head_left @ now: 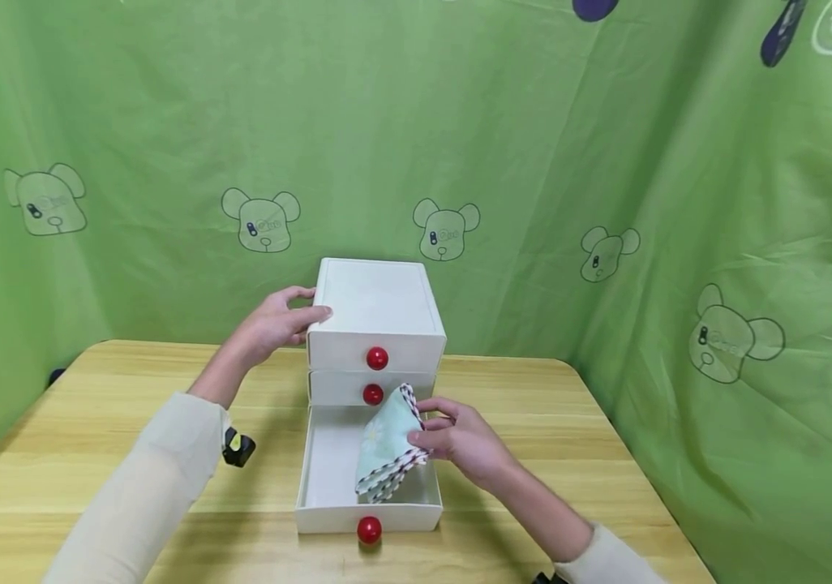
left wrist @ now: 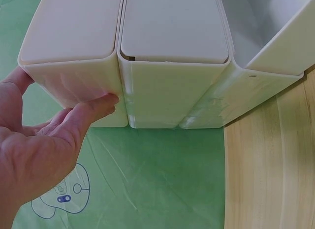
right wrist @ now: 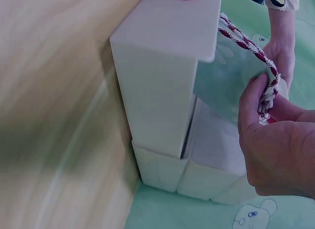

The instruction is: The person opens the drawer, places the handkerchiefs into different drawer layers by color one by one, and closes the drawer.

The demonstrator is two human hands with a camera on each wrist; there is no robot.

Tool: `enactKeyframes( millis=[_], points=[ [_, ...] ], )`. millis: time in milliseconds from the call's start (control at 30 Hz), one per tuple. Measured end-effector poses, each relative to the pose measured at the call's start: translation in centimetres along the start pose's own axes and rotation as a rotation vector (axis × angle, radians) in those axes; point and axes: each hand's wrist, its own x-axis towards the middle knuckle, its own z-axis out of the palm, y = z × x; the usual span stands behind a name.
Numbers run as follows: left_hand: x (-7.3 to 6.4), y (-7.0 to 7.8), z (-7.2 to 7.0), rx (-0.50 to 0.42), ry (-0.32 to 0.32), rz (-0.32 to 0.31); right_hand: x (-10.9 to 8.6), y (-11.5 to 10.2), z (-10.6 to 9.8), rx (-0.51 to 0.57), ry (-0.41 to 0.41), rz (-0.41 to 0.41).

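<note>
A white three-drawer cabinet (head_left: 379, 296) with red knobs stands on the table, its bottom drawer (head_left: 328, 462) pulled out and the upper two closed. My left hand (head_left: 277, 324) rests against the upper left side of the cabinet, thumb on the top edge; in the left wrist view its fingers (left wrist: 93, 108) touch the side wall. My right hand (head_left: 463, 442) pinches a folded light-green cloth (head_left: 390, 438) with a braided dark-and-white edge. The cloth hangs over the open drawer, its lower corner inside the drawer's outline. In the right wrist view thumb and fingers grip the braided edge (right wrist: 248, 44).
The wooden table (head_left: 146, 414) spreads around the cabinet. Green curtain fabric (head_left: 358, 122) printed with bear heads hangs behind and along both sides. The open drawer's red knob (head_left: 369, 530) sticks out toward the table's front.
</note>
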Motion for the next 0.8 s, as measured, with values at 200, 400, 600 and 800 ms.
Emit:
enactKeyframes(
  millis=[200,400,600,800],
  points=[
    [0.1,0.0,0.1,0.012,0.003,0.003,0.5,0.8,1.2,0.095,-0.027,0.007],
    [0.0,0.1,0.0,0.009,0.004,-0.003,1.0,1.4,2.3,0.157,-0.021,0.044],
    [-0.1,0.1,0.0,0.001,-0.001,0.002,1.2,2.1,2.9,0.142,0.004,0.045],
    [0.0,0.0,0.0,0.011,0.006,0.001,1.3,2.8,2.9,0.047,0.020,0.033]
  ],
)
